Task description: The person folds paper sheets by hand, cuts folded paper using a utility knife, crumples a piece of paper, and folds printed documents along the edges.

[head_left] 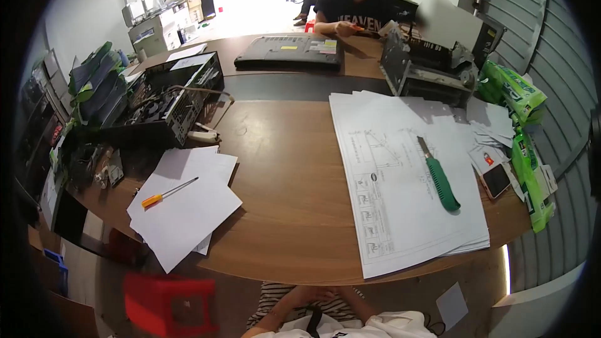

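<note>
Well forward and left of the left hand (307, 295), an open desktop computer case (169, 94) lies on the counter (282, 181), internals facing up, presumably for access. Nearer that hand, an orange-handled screwdriver (161, 197) rests across loose white sheets (194, 219), easy to spot there. Far ahead, a laptop (291, 56) lies underside up, perhaps to expose its base. The left hand meets the right hand (328, 294) below the counter's edge, seemingly at rest; whether fingers are spread or curled I cannot tell. Forward-right of the right hand, a green utility knife (441, 181) lies on printed drawing sheets (400, 213), probably weighing them down, handle end nearer; farther right, a smartphone (496, 181).
</note>
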{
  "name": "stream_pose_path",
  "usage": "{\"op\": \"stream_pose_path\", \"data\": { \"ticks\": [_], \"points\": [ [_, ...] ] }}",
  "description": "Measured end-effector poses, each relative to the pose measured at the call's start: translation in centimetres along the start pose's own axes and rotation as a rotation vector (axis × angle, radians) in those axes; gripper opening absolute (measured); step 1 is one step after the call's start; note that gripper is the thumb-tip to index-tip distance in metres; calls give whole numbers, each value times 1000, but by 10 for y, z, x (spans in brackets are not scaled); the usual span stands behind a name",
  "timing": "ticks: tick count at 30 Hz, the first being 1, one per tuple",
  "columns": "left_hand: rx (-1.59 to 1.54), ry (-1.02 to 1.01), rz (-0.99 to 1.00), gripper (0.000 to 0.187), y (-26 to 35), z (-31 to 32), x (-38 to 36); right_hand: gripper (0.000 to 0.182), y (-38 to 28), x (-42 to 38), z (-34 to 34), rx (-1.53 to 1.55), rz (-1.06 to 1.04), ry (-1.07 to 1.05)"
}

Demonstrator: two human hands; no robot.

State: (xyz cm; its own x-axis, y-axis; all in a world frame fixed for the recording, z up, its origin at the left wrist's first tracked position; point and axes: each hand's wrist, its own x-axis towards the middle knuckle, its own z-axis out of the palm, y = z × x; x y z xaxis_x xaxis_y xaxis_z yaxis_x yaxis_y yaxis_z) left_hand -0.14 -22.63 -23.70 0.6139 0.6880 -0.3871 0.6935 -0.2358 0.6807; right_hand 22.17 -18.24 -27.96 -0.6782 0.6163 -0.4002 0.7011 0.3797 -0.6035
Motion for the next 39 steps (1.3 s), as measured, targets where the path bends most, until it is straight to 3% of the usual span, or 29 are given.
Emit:
{"op": "stream_pose_path", "data": {
  "ticks": [11, 13, 16, 19, 21, 23, 24, 26, 32, 39],
  "points": [
    [-363, 168, -18, 43, -2, -9, -4, 25, 47, -8, 63, 12, 116, -3],
    [-551, 148, 99, 45, 15, -29, -34, 25, 52, -4, 65, -4, 118, -15],
    [-925, 44, 543, 44, 45, -76, -120, 25, 56, -1, 66, -20, 108, -34],
    [-703, 236, 695, 29, 57, -129, -215, 24, 58, 2, 64, -28, 88, -52],
    [-591, 661, 548, 22, 60, -147, -257, 24, 57, 6, 64, -33, 80, -55],
    [8, 1075, 86, 29, 61, -164, -262, 24, 57, 11, 63, -38, 77, -63],
    [291, 1078, -131, 44, 56, -172, -259, 24, 56, 13, 64, -41, 75, -65],
    [649, 972, -414, 54, 35, -172, -251, 24, 55, 17, 63, -44, 77, -70],
    [569, 956, -570, 56, 13, -167, -235, 23, 55, 19, 64, -45, 73, -77],
    [617, 917, -621, 56, 11, -180, -227, 23, 56, 16, 66, -38, 86, -73]
  ]
}}
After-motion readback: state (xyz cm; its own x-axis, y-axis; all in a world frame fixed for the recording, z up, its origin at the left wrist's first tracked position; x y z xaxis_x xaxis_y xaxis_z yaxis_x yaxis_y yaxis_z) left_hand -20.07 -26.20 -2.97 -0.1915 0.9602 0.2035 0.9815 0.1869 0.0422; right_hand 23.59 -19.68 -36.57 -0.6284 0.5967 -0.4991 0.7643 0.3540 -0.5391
